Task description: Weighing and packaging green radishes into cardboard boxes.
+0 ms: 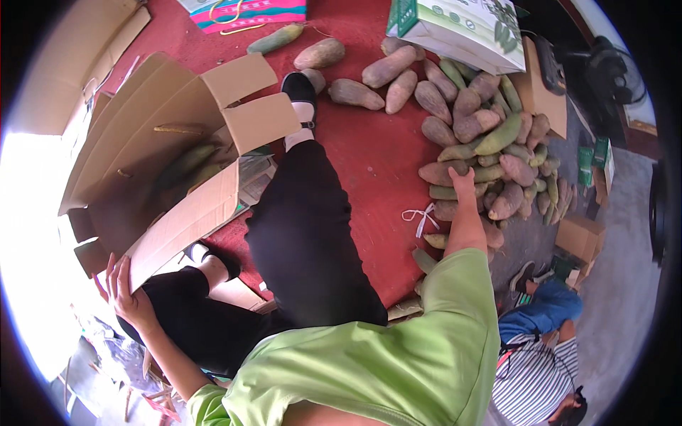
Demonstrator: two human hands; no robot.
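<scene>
My right hand (463,186) reaches into the heap and is closed around the end of a purplish-brown radish (435,172). More radishes (499,135), some purple-brown and some green, lie piled around it. On the left, my left hand (128,295) has its fingers stretched apart against the lower edge of a flap of the open cardboard box (188,221). The box is tilted toward me, and several green radishes (192,165) show inside. Part of the box's inside is in shadow.
Loose radishes (355,94) lie on the red carpet (355,184) beyond my foot. A white-and-green carton (462,32) stands behind the heap, and a colourful bag (245,14) at the far edge. White string (420,219) lies near the heap. A person in stripes (536,376) is at lower right.
</scene>
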